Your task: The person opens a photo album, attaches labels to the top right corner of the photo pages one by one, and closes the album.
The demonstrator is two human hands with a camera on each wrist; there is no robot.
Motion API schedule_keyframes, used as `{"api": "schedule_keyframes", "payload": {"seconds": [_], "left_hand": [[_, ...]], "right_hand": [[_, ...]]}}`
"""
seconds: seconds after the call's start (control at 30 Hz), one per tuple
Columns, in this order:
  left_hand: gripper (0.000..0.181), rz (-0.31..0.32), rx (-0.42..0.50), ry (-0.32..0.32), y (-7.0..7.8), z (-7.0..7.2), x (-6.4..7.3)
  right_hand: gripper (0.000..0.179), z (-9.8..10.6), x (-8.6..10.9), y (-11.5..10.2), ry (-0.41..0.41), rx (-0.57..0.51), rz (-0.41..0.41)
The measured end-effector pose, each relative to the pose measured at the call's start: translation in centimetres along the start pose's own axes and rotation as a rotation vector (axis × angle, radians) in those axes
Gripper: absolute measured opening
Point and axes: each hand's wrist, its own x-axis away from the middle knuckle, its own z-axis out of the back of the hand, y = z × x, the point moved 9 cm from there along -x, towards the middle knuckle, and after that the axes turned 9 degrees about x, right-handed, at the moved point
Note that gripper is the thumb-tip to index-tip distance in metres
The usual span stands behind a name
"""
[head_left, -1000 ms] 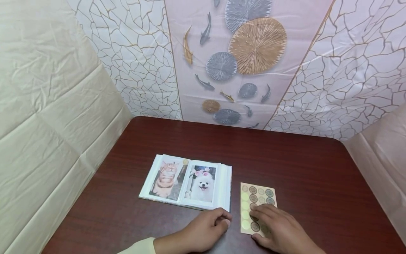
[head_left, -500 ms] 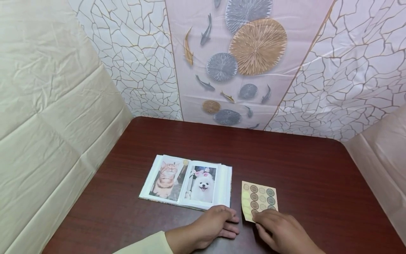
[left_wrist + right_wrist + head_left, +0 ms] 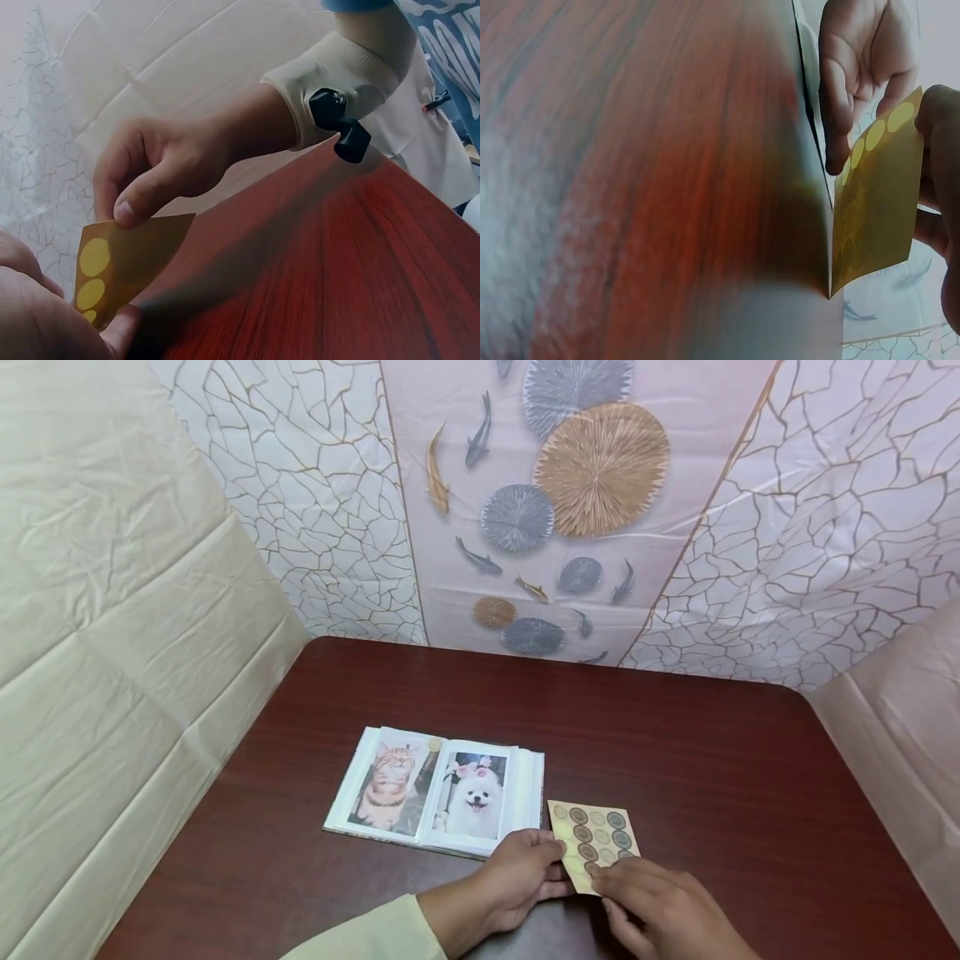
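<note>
A gold sticker sheet [image 3: 609, 837] with rows of round stickers is held up, tilted over the dark red table. My right hand [image 3: 667, 897] pinches its near edge, thumb below and fingers on top. At the sheet's left edge, my left hand [image 3: 517, 877] holds it between thumb and fingers. The back of the sheet [image 3: 877, 202] shows in the right wrist view, with a column of bright round spots along one side. In the left wrist view, the right thumb presses on the sheet [image 3: 142, 251] and part of the left palm [image 3: 45, 322] fills the lower corner.
An open photo album [image 3: 525, 793] lies left of the sheet, with a cat photo [image 3: 386, 789] and a white dog photo [image 3: 472, 797]. A small round gold sticker [image 3: 435, 744] sits on the cat page. Patterned cloth [image 3: 592, 468] hangs behind the table [image 3: 675, 727].
My right hand has lifted the sticker sheet off the table and brought it leftward. My left hand has uncurled, moved right and taken the sheet's left edge.
</note>
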Motion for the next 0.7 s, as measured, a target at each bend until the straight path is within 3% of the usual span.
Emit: {"api": "schedule_keyframes", "payload": {"seconds": [0.27, 0.47, 0.7], "left_hand": [[0.031, -0.044, -0.007, 0.038, 0.3, 0.1, -0.7], [0.039, -0.062, -0.048, 0.080, 0.7, 0.4, -0.7], [0.046, -0.069, -0.085, 0.054, 0.9, 0.1, -0.4]], "right_hand": [[0.028, 0.2, -0.4, -0.9, 0.034, -0.052, 0.080], [0.030, -0.4, -0.3, -1.0, -0.024, -0.050, 0.067], [0.033, -0.9, -0.9, 0.5, -0.121, 0.003, -0.098]]}}
